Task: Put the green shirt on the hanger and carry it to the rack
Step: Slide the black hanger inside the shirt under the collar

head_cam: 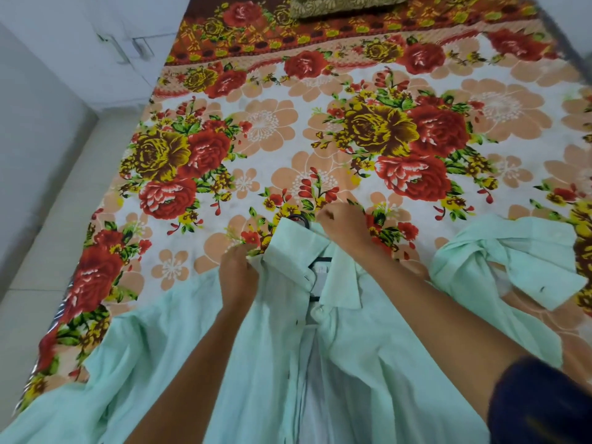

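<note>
The pale green shirt (368,357) lies spread on the bed at the near edge, collar pointing away from me, one sleeve bunched at the right. A black hanger (301,220) is inside it; only its hook shows above the collar, plus a dark bit at the neck opening. My left hand (237,277) pinches the left side of the collar. My right hand (344,227) grips the collar's top right, beside the hook.
The bed (272,123) carries a floral sheet in red, yellow and peach. A patterned pillow (346,4) lies at the far end. White wall and pale floor (48,219) run along the left of the bed.
</note>
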